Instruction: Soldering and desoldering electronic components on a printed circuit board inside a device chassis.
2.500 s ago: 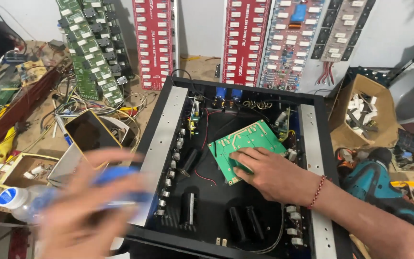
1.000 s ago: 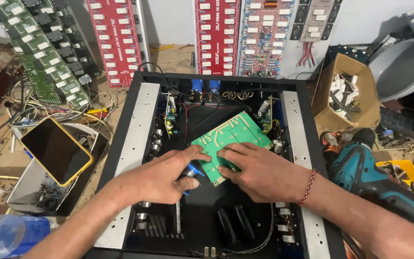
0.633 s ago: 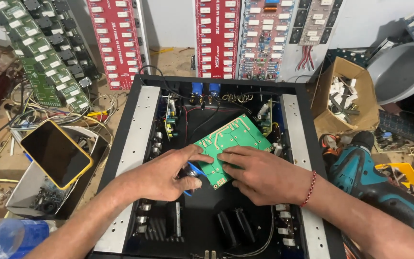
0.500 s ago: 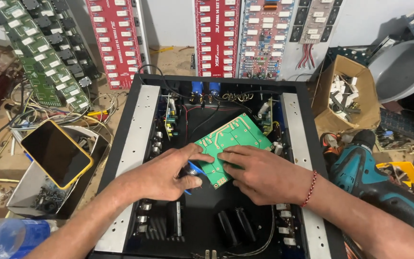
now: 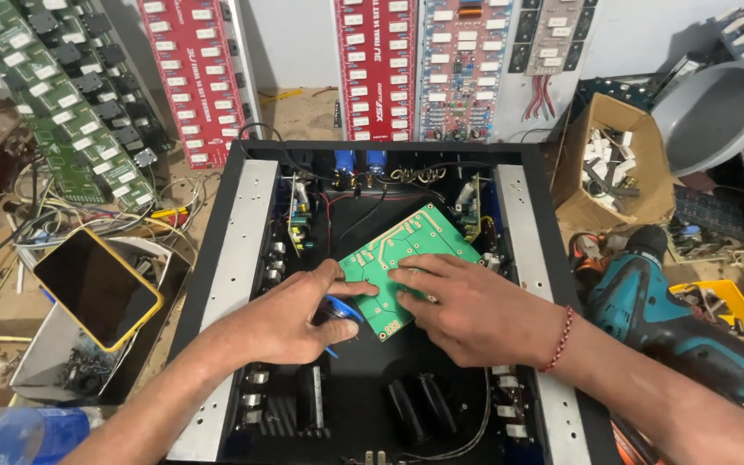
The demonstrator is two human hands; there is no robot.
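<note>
Pressing flat, open-fingered, the right hand (image 5: 475, 310) steadies the green circuit board (image 5: 411, 267) inside the black chassis (image 5: 234, 250). The left hand (image 5: 290, 323) has its grip clamped on a blue-handled tool (image 5: 344, 310) at the board's edge.

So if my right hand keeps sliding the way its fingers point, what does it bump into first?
The right hand points left across the green board. First in line looks like the left hand, whose thumb rests on the board's near edge by a blue-handled tool. Depth is hard to judge, though.
</note>
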